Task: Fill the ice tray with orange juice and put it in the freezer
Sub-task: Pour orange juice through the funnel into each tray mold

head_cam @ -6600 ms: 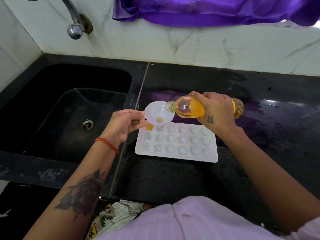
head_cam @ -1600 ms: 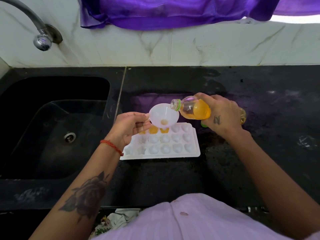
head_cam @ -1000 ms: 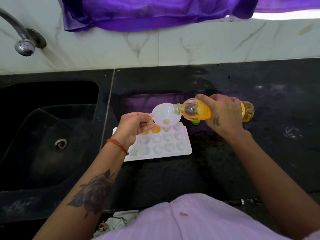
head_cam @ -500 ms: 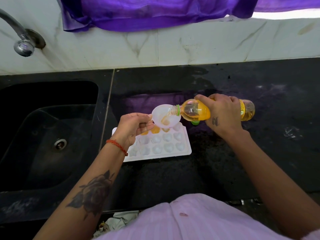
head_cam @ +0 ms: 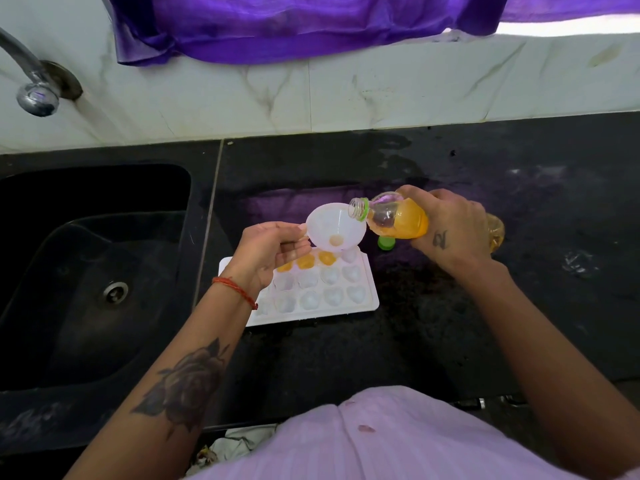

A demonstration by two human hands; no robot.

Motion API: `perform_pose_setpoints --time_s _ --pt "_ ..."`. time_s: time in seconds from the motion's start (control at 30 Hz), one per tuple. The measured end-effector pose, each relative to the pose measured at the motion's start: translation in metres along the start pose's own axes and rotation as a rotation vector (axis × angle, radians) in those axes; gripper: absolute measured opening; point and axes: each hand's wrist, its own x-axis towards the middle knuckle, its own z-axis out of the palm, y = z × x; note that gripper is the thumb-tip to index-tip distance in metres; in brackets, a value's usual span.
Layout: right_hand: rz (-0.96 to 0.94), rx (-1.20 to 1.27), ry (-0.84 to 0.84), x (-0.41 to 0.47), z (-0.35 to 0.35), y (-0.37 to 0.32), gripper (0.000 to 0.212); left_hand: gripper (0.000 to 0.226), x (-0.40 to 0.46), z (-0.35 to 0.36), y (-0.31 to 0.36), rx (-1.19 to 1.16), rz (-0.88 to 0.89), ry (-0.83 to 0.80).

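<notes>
Head view: ice tray (head_cam: 363, 303) under hands — left hand (head_cam: 268, 252) pinches funnel (head_cam: 334, 230), right hand (head_cam: 450, 230) grips bottle (head_cam: 394, 221) (tilted).

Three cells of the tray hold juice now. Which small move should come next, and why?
Probably tip the bottle again, once the funnel in the left hand sits over the next empty cell. The bottle mouth is raised, and most of the tray is still white.

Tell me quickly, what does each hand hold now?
Left hand: closed on the white funnel.
Right hand: closed around the orange juice bottle.
</notes>
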Motion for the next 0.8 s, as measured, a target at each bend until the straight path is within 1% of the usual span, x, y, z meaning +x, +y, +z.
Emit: perform_pose_setpoints --time_s 0.17,0.43,0.63,0.8 --pt "-0.002 -0.082 0.03 -0.002 0.001 0.009 0.062 0.004 0.002 0.013 -0.002 0.009 -0.016 -0.018" --pt "-0.012 -0.144 0.062 -0.004 -0.001 0.015 0.061 0.002 0.006 0.019 -0.004 0.022 -0.029 -0.023" --pt "-0.018 -0.173 0.065 -0.004 -0.001 0.016 0.059 0.002 0.006 0.019 -0.005 0.02 -0.025 -0.027" --pt "-0.013 -0.149 0.049 -0.003 -0.001 0.017 0.061 0.003 0.004 0.019 -0.006 0.017 -0.025 -0.023"
